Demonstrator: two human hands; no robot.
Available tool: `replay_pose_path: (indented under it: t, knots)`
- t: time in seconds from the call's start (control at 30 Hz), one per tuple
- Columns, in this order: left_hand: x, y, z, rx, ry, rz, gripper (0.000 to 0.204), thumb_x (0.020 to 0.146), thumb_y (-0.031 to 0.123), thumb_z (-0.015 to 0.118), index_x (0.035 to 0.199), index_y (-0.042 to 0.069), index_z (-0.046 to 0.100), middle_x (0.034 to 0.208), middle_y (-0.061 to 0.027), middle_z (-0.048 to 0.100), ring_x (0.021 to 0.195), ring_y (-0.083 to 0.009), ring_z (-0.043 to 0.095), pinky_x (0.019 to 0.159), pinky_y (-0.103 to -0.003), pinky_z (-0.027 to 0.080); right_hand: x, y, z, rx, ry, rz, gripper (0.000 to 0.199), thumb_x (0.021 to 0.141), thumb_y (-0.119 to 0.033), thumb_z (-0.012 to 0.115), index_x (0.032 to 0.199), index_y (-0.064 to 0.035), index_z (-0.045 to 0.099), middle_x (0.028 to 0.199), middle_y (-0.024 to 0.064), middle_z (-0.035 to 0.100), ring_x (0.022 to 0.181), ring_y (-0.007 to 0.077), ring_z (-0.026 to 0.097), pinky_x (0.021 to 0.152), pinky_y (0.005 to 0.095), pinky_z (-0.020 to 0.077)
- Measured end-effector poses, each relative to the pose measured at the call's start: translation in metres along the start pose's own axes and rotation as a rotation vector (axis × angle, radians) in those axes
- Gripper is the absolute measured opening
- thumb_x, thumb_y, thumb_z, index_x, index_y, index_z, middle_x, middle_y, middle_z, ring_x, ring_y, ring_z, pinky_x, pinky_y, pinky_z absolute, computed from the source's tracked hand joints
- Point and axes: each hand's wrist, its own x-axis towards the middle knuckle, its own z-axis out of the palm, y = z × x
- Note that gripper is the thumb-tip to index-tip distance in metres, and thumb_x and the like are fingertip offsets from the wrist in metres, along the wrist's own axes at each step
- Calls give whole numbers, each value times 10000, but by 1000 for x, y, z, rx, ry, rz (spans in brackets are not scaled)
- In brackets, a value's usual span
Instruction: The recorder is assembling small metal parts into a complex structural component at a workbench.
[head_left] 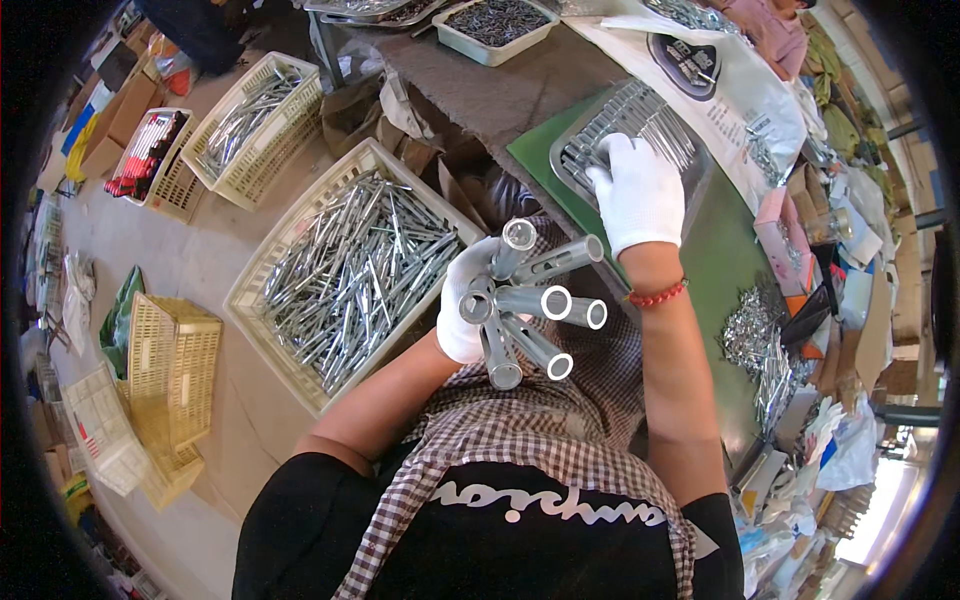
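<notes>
My left hand (464,300), in a white knit glove, is closed round a bunch of slotted metal tubes (535,300). Their round open ends fan out toward the right and toward me. My right hand (640,195), also gloved, reaches over a metal tray (556,160) on the green bench top. Its fingers curl down at the left part of the tray, and whatever lies between them is hidden. Thin shiny metal rods (640,115) lie side by side in that tray, beyond and beside the right hand.
Left of me, a large cream crate (270,345) holds many metal pieces. Smaller crates (250,180) stand on the floor behind it. A white tub (470,45) of dark small parts sits on the far table. Loose hardware (755,330) and a pink box (780,245) lie at the right.
</notes>
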Motion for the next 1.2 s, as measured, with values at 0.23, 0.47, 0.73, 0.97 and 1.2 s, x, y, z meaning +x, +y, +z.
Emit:
replay_pose_path:
  t: [0.23, 0.47, 0.73, 0.97, 1.2]
  knots:
    - [3, 1, -5, -153, 1, -78, 432, 875, 170, 637, 1213, -48, 481, 943, -73, 591, 762, -131, 634, 604, -240, 543, -5, 14, -30, 518, 19, 191, 304, 864, -223, 677, 1121, -62, 677, 980, 122, 691, 798, 205, 680, 739, 305, 524]
    - [1, -15, -11, 100, -65, 131, 503, 894, 163, 630, 1324, 5, 423, 1069, -84, 561, 939, -162, 602, 733, -301, 549, -32, 22, -76, 1917, 208, 376, 285, 922, -110, 606, 1185, 0, 586, 978, 99, 641, 755, 161, 600, 698, 291, 509]
    - [5, -12, 25, -64, 303, 15, 161, 963, 286, 478, 905, 141, 514, 785, 7, 583, 677, -134, 603, 581, -302, 521, -52, -21, -104, 1876, 283, 143, 377, 899, -60, 596, 1250, 13, 480, 979, 174, 626, 744, 202, 619, 678, 334, 537]
    - [-3, -21, -18, 589, -111, 308, 473, 960, 245, 572, 1363, 87, 380, 1188, -92, 526, 1105, -240, 591, 901, -418, 530, -67, -30, -98, 1041, 183, -100, 497, 823, -52, 715, 1249, 43, 479, 926, 165, 660, 878, 229, 659, 769, 291, 533]
    - [0, -21, -16, 396, 93, 18, 563, 902, 135, 641, 1375, 29, 356, 1199, -96, 498, 1054, -198, 560, 935, -382, 492, -66, -41, -106, 1413, 413, -84, 488, 814, -37, 735, 1220, 75, 488, 951, 207, 652, 828, 232, 669, 761, 322, 554]
